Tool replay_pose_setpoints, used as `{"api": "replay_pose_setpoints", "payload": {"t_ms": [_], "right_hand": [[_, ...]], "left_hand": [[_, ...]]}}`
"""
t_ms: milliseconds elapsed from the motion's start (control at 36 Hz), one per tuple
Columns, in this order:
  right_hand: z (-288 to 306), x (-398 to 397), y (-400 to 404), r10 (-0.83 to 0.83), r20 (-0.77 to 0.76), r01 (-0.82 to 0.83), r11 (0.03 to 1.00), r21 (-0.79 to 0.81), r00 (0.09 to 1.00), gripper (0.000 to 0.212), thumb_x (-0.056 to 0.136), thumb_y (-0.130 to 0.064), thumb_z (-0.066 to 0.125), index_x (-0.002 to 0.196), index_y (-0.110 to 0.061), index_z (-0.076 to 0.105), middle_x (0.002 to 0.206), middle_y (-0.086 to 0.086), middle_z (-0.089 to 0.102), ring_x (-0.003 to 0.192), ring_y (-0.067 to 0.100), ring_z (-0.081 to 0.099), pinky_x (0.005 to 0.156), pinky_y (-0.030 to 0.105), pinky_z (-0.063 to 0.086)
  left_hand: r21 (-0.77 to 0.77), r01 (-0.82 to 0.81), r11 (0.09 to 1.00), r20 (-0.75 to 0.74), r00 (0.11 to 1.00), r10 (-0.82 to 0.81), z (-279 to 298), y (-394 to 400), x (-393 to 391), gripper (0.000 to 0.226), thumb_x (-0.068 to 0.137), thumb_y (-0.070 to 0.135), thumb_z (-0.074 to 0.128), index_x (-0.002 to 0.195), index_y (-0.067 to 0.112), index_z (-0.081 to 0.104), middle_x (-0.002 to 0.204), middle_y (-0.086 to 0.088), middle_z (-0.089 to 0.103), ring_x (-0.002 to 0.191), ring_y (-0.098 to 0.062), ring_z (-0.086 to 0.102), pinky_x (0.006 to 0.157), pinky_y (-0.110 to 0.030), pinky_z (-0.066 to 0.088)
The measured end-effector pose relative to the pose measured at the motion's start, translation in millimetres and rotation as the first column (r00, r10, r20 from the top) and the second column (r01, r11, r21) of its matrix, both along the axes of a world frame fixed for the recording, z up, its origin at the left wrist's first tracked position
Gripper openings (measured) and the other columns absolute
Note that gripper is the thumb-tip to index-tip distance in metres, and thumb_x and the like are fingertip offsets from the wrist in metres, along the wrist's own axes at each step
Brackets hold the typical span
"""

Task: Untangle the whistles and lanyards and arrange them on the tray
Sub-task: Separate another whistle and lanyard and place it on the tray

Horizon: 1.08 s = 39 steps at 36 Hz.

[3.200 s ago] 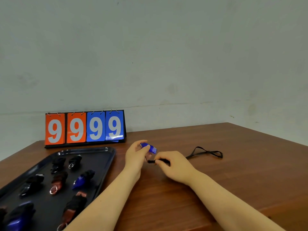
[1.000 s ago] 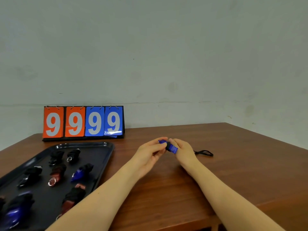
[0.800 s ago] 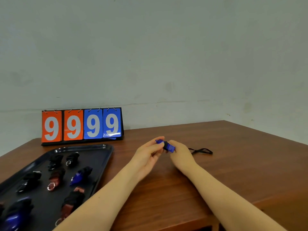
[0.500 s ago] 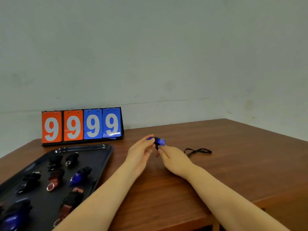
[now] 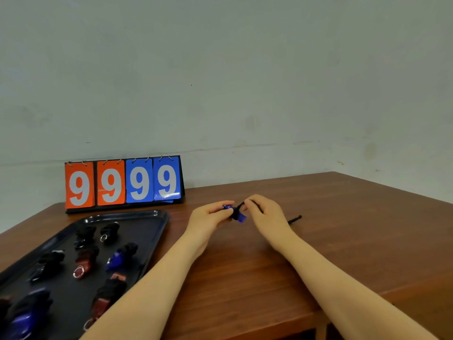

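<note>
Wrapping the last loose lanyard round a blue whistle; tray mostly filled.

Left hand [image 5: 208, 218] pinches the blue whistle [image 5: 238, 215] just above the bench [image 5: 343, 241], fingers curled on it; right hand [image 5: 266, 213] pinches the black lanyard [image 5: 295, 219] close to the whistle, a short tail trailing on the bench to the right. Tray [image 5: 157, 217] on the left holds several bundled whistles [image 5: 84, 261], each with cord wound round, roughly in rows. Judging by this: most items done, no other loose ones in sight. Left: finish winding the tail, then set this whistle on the tray.
</note>
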State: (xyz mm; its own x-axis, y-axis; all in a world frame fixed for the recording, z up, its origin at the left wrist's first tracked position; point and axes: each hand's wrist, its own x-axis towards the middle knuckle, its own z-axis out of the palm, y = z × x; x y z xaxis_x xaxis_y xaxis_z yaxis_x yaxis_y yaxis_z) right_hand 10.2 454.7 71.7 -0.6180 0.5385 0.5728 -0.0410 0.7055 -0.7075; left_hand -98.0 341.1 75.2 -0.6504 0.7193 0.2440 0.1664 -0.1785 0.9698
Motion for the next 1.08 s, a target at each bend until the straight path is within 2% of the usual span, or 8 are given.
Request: {"api": "replay_pose_setpoints", "payload": {"t_ms": [167, 250, 333, 444, 611, 806, 917, 1083], "right_hand": [[0, 2, 6, -0.003, -0.042, -0.003, 0.991, -0.133, 0.999, 0.021, 0.099, -0.021, 0.050, 0.085, -0.024, 0.066, 0.078, -0.010, 0.065, 0.073, 0.000, 0.057, 0.063, 0.011, 0.042], [2, 3, 7, -0.027, -0.067, 0.012, 0.978, -0.206, 0.997, 0.021, 0.097, -0.023, 0.054, 0.083, -0.022, 0.069, 0.070, -0.010, 0.064, 0.059, -0.002, 0.054, 0.057, 0.012, 0.039], [3, 3, 6, 0.049, -0.063, -0.070, 0.910, -0.408, 0.997, 0.021, 0.096, -0.026, 0.056, 0.082, -0.020, 0.071, 0.059, -0.003, 0.055, 0.049, 0.007, 0.041, 0.049, 0.020, 0.033], [0, 0, 6, 0.167, -0.078, -0.183, 0.834, -0.520, 0.983, 0.024, 0.098, -0.010, 0.047, 0.088, -0.014, 0.068, 0.052, -0.001, 0.036, 0.044, 0.009, 0.026, 0.043, 0.021, 0.023], [-7, 0, 0, 0.142, 0.125, -0.120, 0.979, -0.168, 0.982, 0.031, 0.100, -0.028, 0.047, 0.077, -0.022, 0.067, 0.055, -0.007, 0.043, 0.050, 0.008, 0.036, 0.054, 0.023, 0.032], [-12, -2, -1, 0.092, 0.270, -0.120, 0.989, 0.090, 0.959, 0.027, 0.101, -0.032, 0.045, 0.093, -0.024, 0.069, 0.057, -0.007, 0.046, 0.049, 0.004, 0.038, 0.053, 0.022, 0.031], [-12, -3, -4, 0.062, 0.334, -0.126, 0.976, 0.176, 0.941, 0.027, 0.101, -0.031, 0.044, 0.105, -0.021, 0.069, 0.071, -0.006, 0.058, 0.061, 0.008, 0.050, 0.066, 0.029, 0.042], [-10, -4, -6, 0.000, 0.343, -0.107, 0.950, 0.294, 0.939, 0.023, 0.101, -0.029, 0.043, 0.094, -0.025, 0.065, 0.073, -0.007, 0.058, 0.065, 0.008, 0.050, 0.064, 0.030, 0.040]], "left_hand": [[0.059, 0.239, 0.969, 0.093, 0.965, -0.244, 6, -2, 12, 0.022, 0.091, 0.004, 0.059, 0.106, 0.014, 0.071, 0.104, -0.003, 0.074, 0.102, -0.014, 0.069, 0.088, -0.027, 0.055], [0.107, 0.270, 0.957, 0.180, 0.941, -0.285, 6, -2, 15, 0.022, 0.091, 0.001, 0.059, 0.105, 0.011, 0.072, 0.103, -0.005, 0.074, 0.102, -0.017, 0.069, 0.085, -0.027, 0.056], [0.210, 0.274, 0.938, 0.288, 0.900, -0.327, 7, -1, 17, 0.021, 0.090, -0.001, 0.057, 0.104, 0.007, 0.071, 0.107, -0.013, 0.072, 0.104, -0.021, 0.068, 0.084, -0.028, 0.057], [0.330, 0.227, 0.916, 0.417, 0.836, -0.357, 10, -1, 17, 0.022, 0.090, -0.004, 0.055, 0.108, 0.002, 0.067, 0.112, -0.020, 0.069, 0.106, -0.026, 0.067, 0.081, -0.028, 0.058], [0.348, 0.090, 0.933, 0.470, 0.844, -0.257, 9, -3, 13, 0.021, 0.090, -0.001, 0.058, 0.108, 0.004, 0.068, 0.108, -0.018, 0.070, 0.097, -0.023, 0.070, 0.072, -0.025, 0.059], [0.252, -0.025, 0.968, 0.404, 0.911, -0.081, 6, -2, 11, 0.017, 0.090, 0.007, 0.064, 0.103, 0.013, 0.071, 0.096, -0.009, 0.074, 0.085, -0.015, 0.072, 0.067, -0.022, 0.057], [0.189, -0.132, 0.973, 0.360, 0.931, 0.056, 6, -1, 8, 0.018, 0.089, 0.006, 0.064, 0.103, 0.014, 0.071, 0.096, -0.007, 0.073, 0.083, -0.013, 0.071, 0.062, -0.018, 0.056], [0.109, -0.313, 0.943, 0.134, 0.945, 0.298, 0, 1, -6, 0.020, 0.088, 0.004, 0.065, 0.100, 0.019, 0.072, 0.089, 0.003, 0.067, 0.083, -0.008, 0.067, 0.083, -0.026, 0.055]]}}
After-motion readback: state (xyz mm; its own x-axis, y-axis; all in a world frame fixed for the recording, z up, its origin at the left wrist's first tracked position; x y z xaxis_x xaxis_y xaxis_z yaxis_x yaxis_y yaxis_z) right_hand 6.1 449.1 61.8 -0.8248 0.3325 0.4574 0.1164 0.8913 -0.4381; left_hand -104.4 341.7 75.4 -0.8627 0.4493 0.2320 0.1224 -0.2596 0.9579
